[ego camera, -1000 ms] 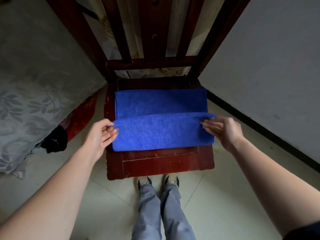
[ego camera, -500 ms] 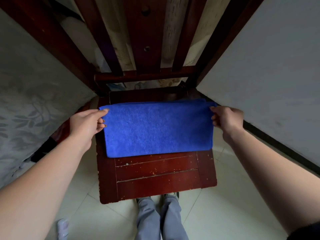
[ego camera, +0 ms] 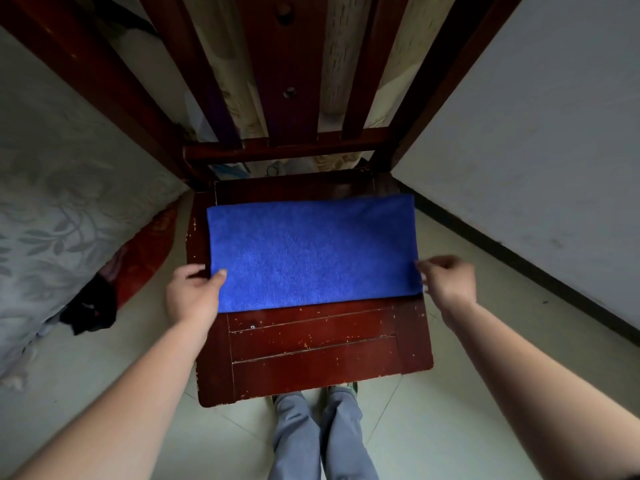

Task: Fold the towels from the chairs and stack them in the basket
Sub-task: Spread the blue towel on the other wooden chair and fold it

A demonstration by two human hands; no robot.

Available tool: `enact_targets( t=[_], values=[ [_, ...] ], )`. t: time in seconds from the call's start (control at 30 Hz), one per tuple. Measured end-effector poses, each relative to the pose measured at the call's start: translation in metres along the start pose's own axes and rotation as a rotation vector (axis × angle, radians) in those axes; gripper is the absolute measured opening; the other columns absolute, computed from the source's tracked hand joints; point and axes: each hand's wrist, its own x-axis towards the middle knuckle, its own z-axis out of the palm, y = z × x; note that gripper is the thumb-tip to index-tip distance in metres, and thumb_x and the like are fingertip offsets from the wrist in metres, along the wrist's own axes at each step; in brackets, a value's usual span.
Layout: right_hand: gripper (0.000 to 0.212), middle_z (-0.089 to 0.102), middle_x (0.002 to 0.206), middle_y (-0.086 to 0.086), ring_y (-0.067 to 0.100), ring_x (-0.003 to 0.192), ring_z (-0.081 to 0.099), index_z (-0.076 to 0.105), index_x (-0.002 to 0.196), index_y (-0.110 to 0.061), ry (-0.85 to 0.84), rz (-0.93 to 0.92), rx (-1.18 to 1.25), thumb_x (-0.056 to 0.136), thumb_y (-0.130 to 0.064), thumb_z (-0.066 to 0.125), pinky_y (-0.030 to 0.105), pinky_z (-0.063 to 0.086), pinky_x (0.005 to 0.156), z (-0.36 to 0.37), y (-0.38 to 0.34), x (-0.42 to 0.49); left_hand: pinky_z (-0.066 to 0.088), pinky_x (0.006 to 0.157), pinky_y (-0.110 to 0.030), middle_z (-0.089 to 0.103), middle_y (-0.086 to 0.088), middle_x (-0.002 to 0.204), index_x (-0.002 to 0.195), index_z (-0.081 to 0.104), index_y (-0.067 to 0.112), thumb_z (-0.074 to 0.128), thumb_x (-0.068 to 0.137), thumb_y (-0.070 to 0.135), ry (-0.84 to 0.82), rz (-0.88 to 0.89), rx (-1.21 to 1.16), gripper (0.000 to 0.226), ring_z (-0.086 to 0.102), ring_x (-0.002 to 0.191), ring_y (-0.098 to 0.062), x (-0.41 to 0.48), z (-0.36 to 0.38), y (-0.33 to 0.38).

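A blue towel (ego camera: 311, 252), folded in half into a wide rectangle, lies flat across the back part of a dark red wooden chair seat (ego camera: 311, 355). My left hand (ego camera: 194, 296) pinches the towel's near left corner, thumb on top. My right hand (ego camera: 446, 280) holds the towel's right edge near the front corner. No basket is in view.
The chair's slatted back (ego camera: 284, 98) rises straight ahead. A grey floral bed cover (ego camera: 62, 216) hangs at the left, with red and black cloth (ego camera: 104, 299) on the floor below it. A white wall with a dark skirting (ego camera: 519, 258) runs along the right. My legs stand under the seat's front edge.
The front half of the towel was carried over to the back edge and laid flat. Both hands then slid from the back corners to the near corners.
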Motion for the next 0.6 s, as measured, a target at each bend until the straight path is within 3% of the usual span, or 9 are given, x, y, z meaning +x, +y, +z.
enact_targets(
  t=[0.1, 0.17, 0.27, 0.33, 0.43, 0.5, 0.6],
  values=[
    [0.044, 0.066, 0.094, 0.014, 0.027, 0.08, 0.064, 0.059, 0.102, -0.003, -0.018, 0.111, -0.002, 0.08, -0.038, 0.074, 0.043, 0.057, 0.076, 0.002, 0.023, -0.007, 0.052, 0.083, -0.036, 0.066, -0.013, 0.11, 0.114, 0.057, 0.011, 0.075, 0.08, 0.035, -0.024, -0.092, 0.022, 0.045, 0.066, 0.092, -0.028, -0.014, 0.003, -0.027],
    [0.052, 0.065, 0.095, 0.016, 0.026, 0.079, 0.067, 0.056, 0.11, 0.001, -0.098, 0.171, 0.191, 0.078, -0.032, 0.079, 0.036, 0.059, 0.069, 0.004, 0.027, -0.012, 0.054, 0.085, -0.039, 0.066, -0.012, 0.106, 0.114, 0.054, 0.012, 0.076, 0.079, 0.036, -0.074, -0.162, -0.083, 0.047, 0.066, 0.084, -0.024, -0.018, 0.004, -0.034],
    [0.062, 0.063, 0.1, 0.019, 0.02, 0.074, 0.067, 0.05, 0.122, 0.005, -0.091, 0.186, 0.371, 0.074, -0.019, 0.083, 0.022, 0.056, 0.055, 0.006, 0.024, -0.014, 0.05, 0.081, -0.03, 0.064, -0.011, 0.104, 0.121, 0.054, 0.006, 0.077, 0.08, 0.021, -0.091, -0.244, -0.25, 0.05, 0.063, 0.083, -0.019, -0.02, 0.005, -0.031],
    [0.058, 0.063, 0.108, 0.02, 0.022, 0.079, 0.068, 0.052, 0.119, 0.006, -0.073, 0.202, 0.414, 0.073, -0.011, 0.083, 0.022, 0.058, 0.056, 0.006, 0.02, -0.015, 0.049, 0.084, -0.024, 0.065, -0.012, 0.107, 0.125, 0.055, 0.001, 0.076, 0.08, 0.007, -0.12, -0.316, -0.392, 0.05, 0.063, 0.092, -0.019, -0.02, 0.001, -0.028],
    [0.039, 0.064, 0.106, 0.019, 0.023, 0.077, 0.064, 0.058, 0.104, 0.014, -0.118, 0.233, 0.389, 0.074, -0.002, 0.078, 0.02, 0.058, 0.055, 0.003, 0.014, -0.018, 0.048, 0.06, -0.009, 0.069, -0.01, 0.102, 0.119, 0.062, 0.001, 0.07, 0.08, -0.004, -0.231, -0.363, -0.465, 0.041, 0.059, 0.079, -0.011, -0.018, -0.008, -0.03],
    [0.023, 0.062, 0.107, 0.018, 0.023, 0.078, 0.062, 0.061, 0.093, 0.007, -0.137, 0.26, 0.344, 0.075, -0.001, 0.074, 0.021, 0.056, 0.053, -0.002, 0.013, -0.02, 0.041, 0.044, -0.007, 0.069, -0.007, 0.093, 0.113, 0.065, 0.003, 0.067, 0.08, -0.008, -0.282, -0.382, -0.475, 0.035, 0.048, 0.066, -0.007, -0.02, -0.015, -0.033],
    [0.026, 0.055, 0.099, 0.011, 0.022, 0.078, 0.055, 0.056, 0.1, 0.0, -0.18, 0.275, 0.337, 0.075, -0.003, 0.063, 0.026, 0.046, 0.056, -0.005, 0.009, -0.028, 0.039, 0.041, -0.008, 0.069, -0.004, 0.091, 0.108, 0.068, 0.006, 0.069, 0.079, -0.003, -0.336, -0.395, -0.431, 0.03, 0.046, 0.063, -0.006, -0.025, -0.021, -0.039]
  ],
)
